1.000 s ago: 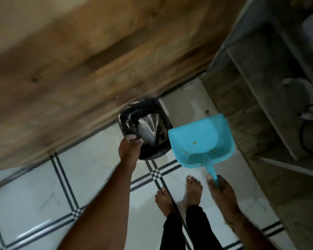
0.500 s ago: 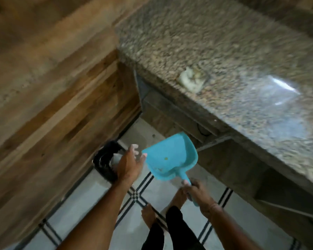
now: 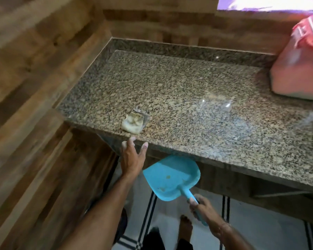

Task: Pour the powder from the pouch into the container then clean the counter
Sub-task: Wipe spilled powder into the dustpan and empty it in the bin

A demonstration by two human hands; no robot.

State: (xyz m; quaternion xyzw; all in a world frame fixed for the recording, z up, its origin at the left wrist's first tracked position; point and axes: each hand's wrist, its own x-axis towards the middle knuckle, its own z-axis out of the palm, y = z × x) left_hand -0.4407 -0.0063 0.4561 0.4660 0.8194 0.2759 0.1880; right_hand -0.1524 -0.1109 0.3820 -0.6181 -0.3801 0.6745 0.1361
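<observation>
A small crumpled clear pouch [image 3: 135,122] lies near the front left corner of the speckled granite counter [image 3: 197,98]. My left hand [image 3: 132,156] is raised just below the counter's front edge, fingers spread and holding nothing, a short way under the pouch. My right hand [image 3: 202,208] grips the handle of a light blue dustpan [image 3: 171,177], held below the counter edge with a few crumbs in its pan. A large pink-lidded plastic container [image 3: 298,64] stands at the far right of the counter.
Wood-panelled walls close in on the left and behind the counter. Below is a white tiled floor [image 3: 170,222] with dark stripe lines, where my bare feet stand. A dark bin [image 3: 123,224] is mostly hidden behind my left forearm.
The view has swung up from the floor bin to the counter. My left hand let go of the bin and rose to the counter edge. The dustpan came up with my right hand.
</observation>
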